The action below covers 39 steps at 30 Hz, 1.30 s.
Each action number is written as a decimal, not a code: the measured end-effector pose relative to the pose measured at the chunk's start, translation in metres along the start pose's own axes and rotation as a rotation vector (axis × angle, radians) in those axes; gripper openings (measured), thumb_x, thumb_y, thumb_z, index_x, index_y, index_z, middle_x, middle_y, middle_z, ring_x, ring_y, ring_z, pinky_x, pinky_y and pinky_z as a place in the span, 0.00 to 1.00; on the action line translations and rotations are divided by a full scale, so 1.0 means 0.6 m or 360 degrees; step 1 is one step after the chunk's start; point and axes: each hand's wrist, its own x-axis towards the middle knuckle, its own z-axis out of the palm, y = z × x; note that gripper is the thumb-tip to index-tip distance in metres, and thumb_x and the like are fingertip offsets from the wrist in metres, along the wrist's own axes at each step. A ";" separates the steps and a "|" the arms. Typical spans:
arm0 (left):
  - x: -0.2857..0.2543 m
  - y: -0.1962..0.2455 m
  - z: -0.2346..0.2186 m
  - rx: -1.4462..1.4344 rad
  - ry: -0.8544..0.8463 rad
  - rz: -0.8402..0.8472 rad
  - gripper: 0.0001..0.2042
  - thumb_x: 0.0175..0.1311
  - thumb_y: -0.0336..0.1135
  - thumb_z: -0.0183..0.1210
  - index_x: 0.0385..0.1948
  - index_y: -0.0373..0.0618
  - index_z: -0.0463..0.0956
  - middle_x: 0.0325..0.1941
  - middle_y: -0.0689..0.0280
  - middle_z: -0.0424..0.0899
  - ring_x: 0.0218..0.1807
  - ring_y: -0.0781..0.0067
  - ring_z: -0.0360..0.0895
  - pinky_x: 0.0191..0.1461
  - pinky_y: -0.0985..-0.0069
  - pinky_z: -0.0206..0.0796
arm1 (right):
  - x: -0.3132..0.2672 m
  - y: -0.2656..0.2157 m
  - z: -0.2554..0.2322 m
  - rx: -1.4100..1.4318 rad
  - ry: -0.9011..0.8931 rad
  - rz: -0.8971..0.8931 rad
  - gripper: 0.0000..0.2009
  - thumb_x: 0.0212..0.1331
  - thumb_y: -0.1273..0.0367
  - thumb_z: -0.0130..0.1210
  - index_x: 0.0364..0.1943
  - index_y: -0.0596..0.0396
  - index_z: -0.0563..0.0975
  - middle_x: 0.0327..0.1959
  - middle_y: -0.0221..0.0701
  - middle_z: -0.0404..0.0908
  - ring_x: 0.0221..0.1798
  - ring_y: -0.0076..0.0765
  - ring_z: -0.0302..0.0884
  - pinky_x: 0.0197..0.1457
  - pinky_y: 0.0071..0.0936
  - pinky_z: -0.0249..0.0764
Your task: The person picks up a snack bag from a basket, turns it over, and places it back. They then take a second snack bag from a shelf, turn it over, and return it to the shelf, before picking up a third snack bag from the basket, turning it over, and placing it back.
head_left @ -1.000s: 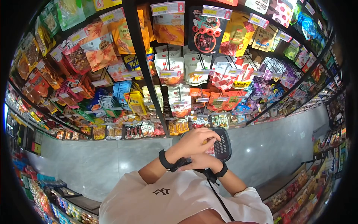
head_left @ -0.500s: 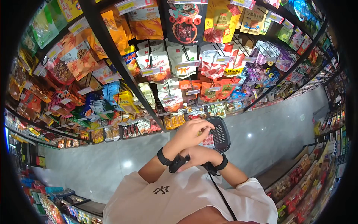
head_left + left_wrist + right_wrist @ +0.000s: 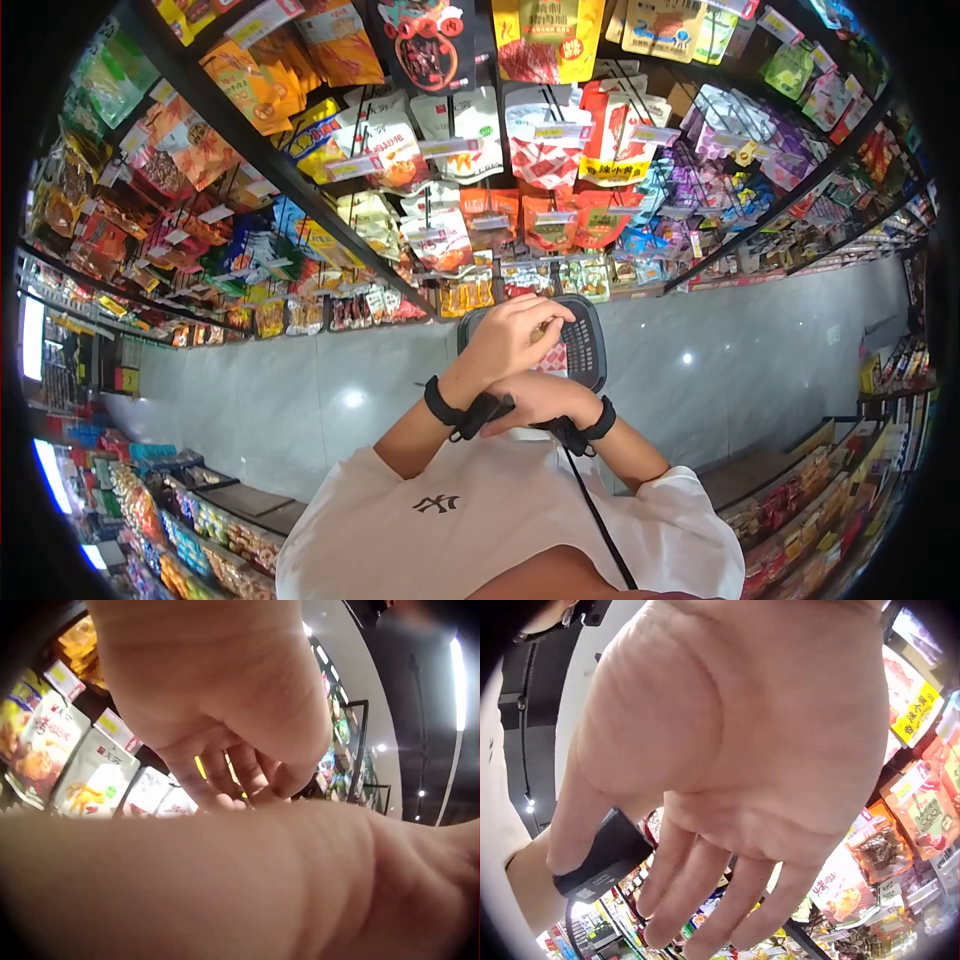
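Both arms cross in front of the white shirt in the head view. My left hand (image 3: 512,338) hangs over a dark grey shopping basket (image 3: 598,350), its fingers loosely bent; the left wrist view shows the palm with nothing gripped. Below it my right hand (image 3: 528,398) passes under the left wrist, its fingertips hidden there. In the right wrist view those fingers are extended and spread, and the thumb lies along a black wrist camera (image 3: 604,856). A red-and-white checked package (image 3: 553,360) shows inside the basket, partly covered by the left hand.
Snack bags hang on shelves ahead, among them a checked bag (image 3: 545,150), a red and yellow bag (image 3: 612,140) and a black bag (image 3: 430,50). A dark shelf post (image 3: 250,150) slants across. Grey tiled floor (image 3: 700,350) runs sideways; low snack bins (image 3: 800,500) stand behind.
The view has drifted, so the hanging bags sit higher and further left. The basket appears slightly higher and further left. Both hands stay crossed in nearly the same pose.
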 end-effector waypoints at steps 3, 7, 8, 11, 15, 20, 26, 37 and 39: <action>-0.014 -0.017 0.012 0.0186 -0.0038 -0.0142 0.07 0.68 0.30 0.61 0.43 0.44 0.86 0.39 0.61 0.89 0.39 0.59 0.85 0.44 0.64 0.77 | -0.022 0.066 -0.005 -0.0156 -0.0025 0.0061 0.25 0.55 0.53 0.74 0.48 0.58 0.82 0.44 0.37 0.88 0.47 0.43 0.86 0.51 0.36 0.80; -0.053 -0.064 -0.002 0.0204 0.0010 -0.0434 0.08 0.68 0.27 0.61 0.45 0.44 0.87 0.37 0.61 0.88 0.37 0.62 0.84 0.42 0.69 0.75 | -0.041 0.152 -0.017 0.0093 -0.0032 0.0259 0.28 0.57 0.57 0.75 0.57 0.57 0.82 0.51 0.36 0.89 0.54 0.37 0.87 0.60 0.34 0.81; -0.070 -0.083 -0.005 0.0205 0.0041 -0.0509 0.09 0.69 0.26 0.61 0.45 0.44 0.87 0.37 0.61 0.88 0.37 0.63 0.83 0.41 0.70 0.75 | -0.049 0.181 -0.017 0.0144 0.0033 0.0361 0.27 0.57 0.57 0.75 0.56 0.57 0.82 0.49 0.35 0.90 0.53 0.37 0.87 0.59 0.34 0.81; -0.129 -0.149 -0.012 0.0249 0.0079 -0.0887 0.09 0.69 0.25 0.60 0.46 0.43 0.87 0.33 0.61 0.87 0.33 0.68 0.82 0.40 0.73 0.74 | -0.077 0.346 0.025 0.0372 0.0241 0.0549 0.23 0.58 0.60 0.73 0.53 0.58 0.83 0.46 0.38 0.89 0.47 0.35 0.88 0.53 0.33 0.82; -0.234 -0.276 0.012 0.0218 0.0010 -0.1345 0.08 0.67 0.25 0.61 0.45 0.44 0.86 0.30 0.59 0.85 0.30 0.64 0.79 0.36 0.69 0.71 | -0.113 0.538 0.085 0.0633 0.0449 0.0826 0.17 0.61 0.67 0.70 0.51 0.59 0.83 0.44 0.37 0.89 0.43 0.34 0.88 0.49 0.31 0.82; -0.336 -0.419 0.107 0.0139 -0.0090 -0.1477 0.09 0.70 0.25 0.59 0.46 0.42 0.86 0.32 0.61 0.86 0.31 0.71 0.81 0.38 0.74 0.73 | -0.127 0.757 0.163 0.0372 0.0760 0.0950 0.14 0.62 0.71 0.66 0.51 0.58 0.83 0.42 0.37 0.87 0.38 0.35 0.86 0.45 0.31 0.82; -0.404 -0.469 0.185 -0.0078 -0.0133 -0.1601 0.08 0.69 0.27 0.60 0.45 0.44 0.86 0.36 0.58 0.88 0.33 0.64 0.82 0.40 0.69 0.74 | -0.064 0.931 0.160 -0.0080 0.0520 0.1346 0.18 0.59 0.64 0.65 0.53 0.54 0.83 0.51 0.44 0.85 0.51 0.48 0.85 0.54 0.41 0.81; -0.453 -0.503 0.136 0.0045 -0.0040 -0.1725 0.07 0.70 0.28 0.59 0.44 0.45 0.85 0.37 0.58 0.87 0.37 0.57 0.85 0.42 0.64 0.76 | 0.101 1.123 0.001 -0.1010 0.0258 0.1908 0.40 0.53 0.58 0.70 0.74 0.44 0.69 0.83 0.45 0.49 0.76 0.57 0.66 0.73 0.45 0.74; -0.472 -0.517 0.135 0.0037 -0.0079 -0.1841 0.07 0.69 0.27 0.59 0.44 0.45 0.85 0.37 0.58 0.87 0.38 0.56 0.84 0.42 0.64 0.76 | 0.105 1.157 -0.019 -0.1158 0.0311 0.1896 0.40 0.53 0.58 0.71 0.74 0.41 0.70 0.83 0.41 0.48 0.73 0.55 0.69 0.71 0.45 0.76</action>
